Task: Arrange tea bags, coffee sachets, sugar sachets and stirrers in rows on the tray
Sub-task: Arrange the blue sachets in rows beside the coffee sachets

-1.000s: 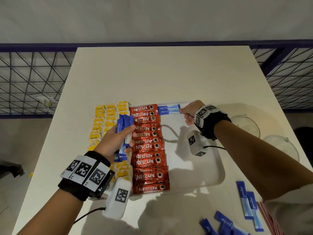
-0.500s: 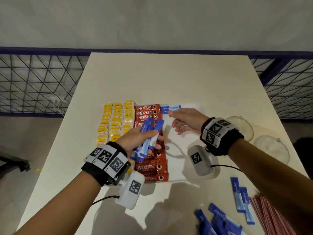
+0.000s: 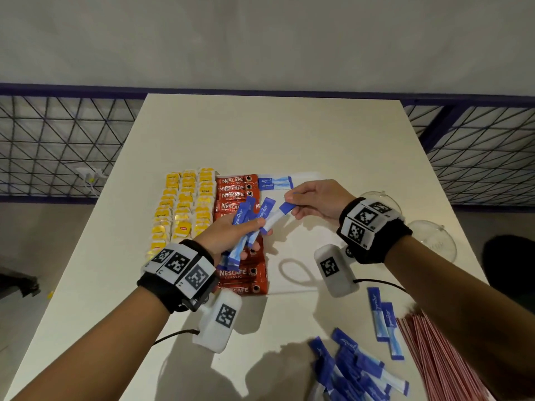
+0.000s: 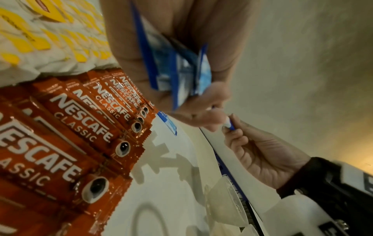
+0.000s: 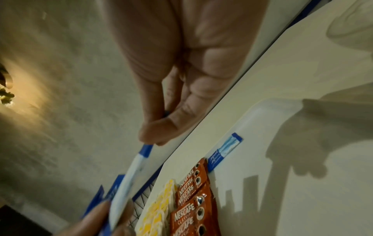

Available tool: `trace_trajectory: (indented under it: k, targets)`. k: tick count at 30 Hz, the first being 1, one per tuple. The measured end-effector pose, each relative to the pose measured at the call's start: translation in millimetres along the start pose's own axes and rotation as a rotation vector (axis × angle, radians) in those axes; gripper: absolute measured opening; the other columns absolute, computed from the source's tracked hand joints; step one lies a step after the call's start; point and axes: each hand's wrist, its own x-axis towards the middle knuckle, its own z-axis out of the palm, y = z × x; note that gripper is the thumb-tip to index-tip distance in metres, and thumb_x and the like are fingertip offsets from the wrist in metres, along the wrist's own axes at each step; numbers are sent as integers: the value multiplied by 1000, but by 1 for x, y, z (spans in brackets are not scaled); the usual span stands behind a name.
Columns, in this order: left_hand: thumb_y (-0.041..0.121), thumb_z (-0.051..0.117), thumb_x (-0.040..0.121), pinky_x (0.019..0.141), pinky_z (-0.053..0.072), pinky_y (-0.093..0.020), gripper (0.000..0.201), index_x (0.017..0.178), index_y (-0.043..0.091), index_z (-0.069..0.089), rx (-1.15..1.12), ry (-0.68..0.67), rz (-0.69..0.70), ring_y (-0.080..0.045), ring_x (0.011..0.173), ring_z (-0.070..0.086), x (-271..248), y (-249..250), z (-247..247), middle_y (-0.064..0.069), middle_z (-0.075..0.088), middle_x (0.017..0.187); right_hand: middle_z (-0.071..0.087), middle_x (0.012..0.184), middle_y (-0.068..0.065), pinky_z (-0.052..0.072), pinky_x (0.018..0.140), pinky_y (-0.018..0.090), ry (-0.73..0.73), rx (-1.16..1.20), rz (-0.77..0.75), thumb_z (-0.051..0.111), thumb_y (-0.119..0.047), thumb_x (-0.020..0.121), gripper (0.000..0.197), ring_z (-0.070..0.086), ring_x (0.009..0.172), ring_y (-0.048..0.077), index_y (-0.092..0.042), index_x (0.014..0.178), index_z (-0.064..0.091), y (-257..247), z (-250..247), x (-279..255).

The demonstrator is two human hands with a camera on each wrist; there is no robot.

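A white tray (image 3: 292, 285) holds rows of yellow tea bags (image 3: 185, 204) on its left and a column of red coffee sachets (image 3: 240, 279) beside them. Two blue sugar sachets (image 3: 275, 182) lie at the tray's far end, right of the coffee. My left hand (image 3: 231, 230) grips a fanned bundle of blue sugar sachets (image 4: 179, 67) above the coffee column. My right hand (image 3: 298, 202) pinches the blue end of one sachet (image 3: 275, 218) that sticks out of that bundle; its other end is still in my left hand.
Loose blue sugar sachets (image 3: 353, 369) lie in a heap on the table at the front right, two more (image 3: 385, 319) beside a pile of red stirrers (image 3: 440, 357). Two clear glass bowls (image 3: 434, 238) stand right of the tray. A wire railing (image 3: 58, 146) borders the table's far side.
My right hand left the sachets at the tray's far end, came back toward me and took hold of one sachet in the left hand's bundle. My left hand swung the bundle rightward.
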Motion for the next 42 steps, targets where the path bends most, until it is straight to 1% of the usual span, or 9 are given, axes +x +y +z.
trace_trajectory:
  k: [5,10,15,22,24,27,33,36,42]
  targets:
    - [29,55,92,35,35,-15,17,101,16,61,-174,63,-64,-7,45,45,0,-5,-6,1,72,83,68,59,5,53,59,14,24,207,-58,57,10,82,10,66,55,10,2,77,61,-1,-9,-1]
    - [36,60,86,32,31,-13,29,108,18,59,-337,95,-112,-5,43,41,1,-1,-12,-1,74,88,67,77,4,52,73,10,-13,-30,-47,65,10,76,17,63,72,9,-7,75,65,-1,-4,-5]
    - [34,60,85,31,30,-14,31,110,16,59,-367,104,-54,-4,41,40,1,2,-14,-2,73,88,65,90,5,50,85,21,-7,-71,-44,69,8,74,21,62,82,15,-13,76,65,2,2,-4]
    - [31,59,89,33,30,-14,19,96,13,59,-110,117,68,-3,38,39,-1,13,-5,9,60,51,62,57,-14,45,68,16,-123,-333,-63,75,-6,73,23,58,59,0,-22,77,59,12,23,-5]
    - [32,61,87,33,31,-15,18,93,15,57,-56,123,82,-3,37,39,2,14,-3,7,52,54,59,48,-16,46,70,20,-126,-382,-81,75,-12,74,21,56,56,2,-18,69,55,13,28,-4]
    - [31,65,84,32,31,-17,17,91,19,57,-53,139,73,-5,37,36,7,11,-3,5,44,53,60,58,-9,47,76,30,-23,-421,-75,73,-26,76,27,55,60,10,-16,63,52,11,25,1]
    - [24,69,82,34,29,-18,16,78,15,57,33,92,7,-9,33,31,14,0,-8,6,37,40,50,60,3,40,47,18,2,223,5,62,-4,84,12,45,50,9,-6,77,53,10,20,6]
    - [28,68,83,34,29,-18,34,62,14,45,0,128,-4,-9,32,31,18,-1,-9,6,38,39,55,61,6,44,47,18,-52,264,27,58,-1,86,8,52,48,10,-6,80,57,12,18,8]
    - [23,64,86,33,29,-18,27,69,13,46,-5,150,-1,-8,32,32,25,1,-17,7,40,40,64,64,11,51,51,18,10,277,87,57,-2,87,3,60,49,12,-1,85,59,20,9,14]
